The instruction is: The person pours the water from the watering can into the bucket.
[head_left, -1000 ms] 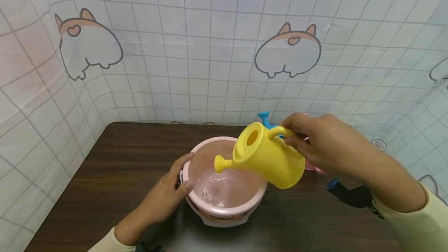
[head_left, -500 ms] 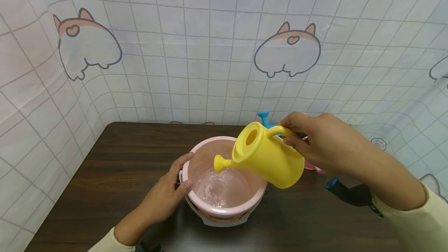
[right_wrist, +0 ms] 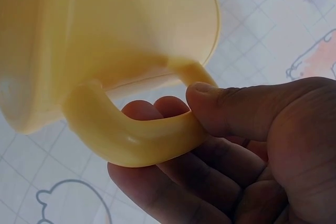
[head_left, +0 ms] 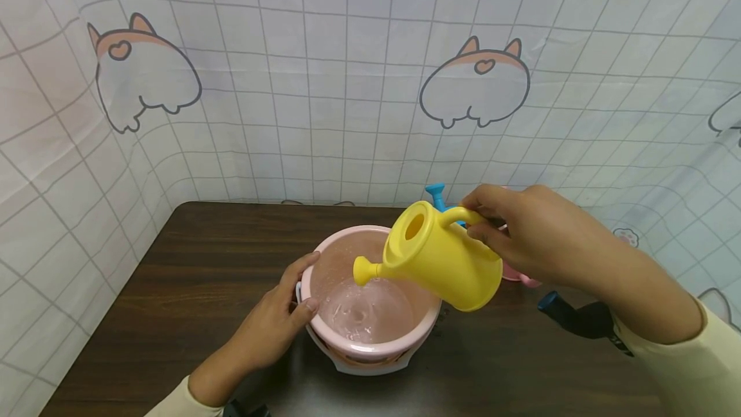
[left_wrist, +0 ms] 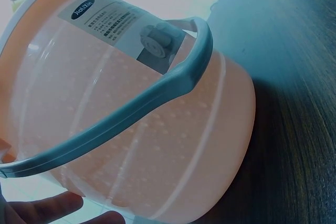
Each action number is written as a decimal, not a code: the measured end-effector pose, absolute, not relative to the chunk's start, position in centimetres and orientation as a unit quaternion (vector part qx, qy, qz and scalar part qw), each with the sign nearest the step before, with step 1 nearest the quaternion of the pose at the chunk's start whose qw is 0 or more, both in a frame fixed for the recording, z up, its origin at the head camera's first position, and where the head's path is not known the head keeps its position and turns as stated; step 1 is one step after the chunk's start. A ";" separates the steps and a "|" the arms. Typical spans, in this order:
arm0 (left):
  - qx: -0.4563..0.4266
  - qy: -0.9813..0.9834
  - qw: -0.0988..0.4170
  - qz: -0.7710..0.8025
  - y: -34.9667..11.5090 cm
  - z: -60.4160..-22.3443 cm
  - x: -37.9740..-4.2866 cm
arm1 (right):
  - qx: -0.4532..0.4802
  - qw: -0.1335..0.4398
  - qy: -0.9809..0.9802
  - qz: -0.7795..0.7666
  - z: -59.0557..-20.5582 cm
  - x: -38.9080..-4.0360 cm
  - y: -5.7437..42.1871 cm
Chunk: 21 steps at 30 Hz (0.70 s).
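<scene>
In the head view my right hand (head_left: 521, 224) grips the handle (right_wrist: 136, 137) of a yellow watering can (head_left: 446, 259), fingers and thumb wrapped round it. The can is tilted, its spout (head_left: 366, 270) over a pink bucket (head_left: 370, 351). Rippling water (head_left: 361, 314) lies in the bucket. My left hand (head_left: 272, 324) holds the bucket's left side, thumb and a finger at the rim. The left wrist view shows the bucket's translucent wall, a printed label (left_wrist: 123, 24) and a bail handle (left_wrist: 152, 95) lowered against its side.
Behind the yellow can stands a blue watering can (head_left: 437, 195), mostly hidden, with a pink object (head_left: 523, 278) partly showing beside it. Everything is on a dark wooden table (head_left: 191, 288). A white gridded curtain (head_left: 301, 114) with cartoon dogs hangs behind.
The ripples in the bucket's water have shifted. Both hands, the yellow watering can and the bucket stay almost where they were.
</scene>
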<state>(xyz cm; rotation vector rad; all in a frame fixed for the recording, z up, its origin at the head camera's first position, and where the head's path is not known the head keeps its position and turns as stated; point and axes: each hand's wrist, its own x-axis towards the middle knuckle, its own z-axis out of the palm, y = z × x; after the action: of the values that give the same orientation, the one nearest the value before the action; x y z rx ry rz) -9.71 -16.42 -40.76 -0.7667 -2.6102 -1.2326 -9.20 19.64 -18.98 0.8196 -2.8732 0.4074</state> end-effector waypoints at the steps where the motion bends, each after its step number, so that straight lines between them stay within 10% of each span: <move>1: -0.255 -0.872 0.077 -0.411 -16.4 -40.8 -9.7 | 0.271 0.062 -0.951 0.134 -19.0 -9.2 19.6; 21: -0.260 -0.871 0.085 -0.409 -16.4 -41.0 -9.8 | 0.278 0.054 -0.951 0.128 -18.5 -9.5 19.0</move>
<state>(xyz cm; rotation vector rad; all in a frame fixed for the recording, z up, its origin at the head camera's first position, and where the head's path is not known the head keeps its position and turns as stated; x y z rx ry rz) -9.83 -16.41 -40.99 -0.7752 -2.5970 -1.2199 -9.45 19.00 -18.54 0.8440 -2.8881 0.3885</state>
